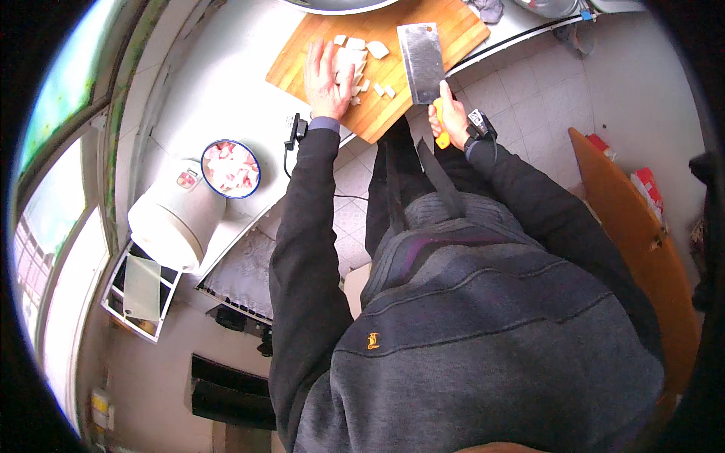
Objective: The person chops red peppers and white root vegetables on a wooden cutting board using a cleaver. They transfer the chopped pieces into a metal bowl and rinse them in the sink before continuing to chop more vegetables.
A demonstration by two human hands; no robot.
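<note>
My right hand (pixel 450 113) grips the yellow handle of a Chinese cleaver (pixel 420 62), its index finger stretched toward the blade. The broad steel blade is over the right part of a wooden cutting board (pixel 391 122). My left hand (pixel 327 85) lies at the board's left side with fingers spread, touching a heap of cut white food pieces (pixel 350 61); what they are I cannot tell. Part of the heap is hidden under the fingers. Several loose cubes (pixel 384 90) lie between the heap and the cleaver, and a larger chunk (pixel 377 50) sits above them.
Left of me, a blue-rimmed bowl (pixel 231 170) of pale pink raw meat pieces stands beside a white cylindrical appliance (pixel 175 215) on the white counter (pixel 221 73). A black plug (pixel 294 131) with a cord lies near my left wrist. A metal basin's rim (pixel 345 11) borders the board's far side.
</note>
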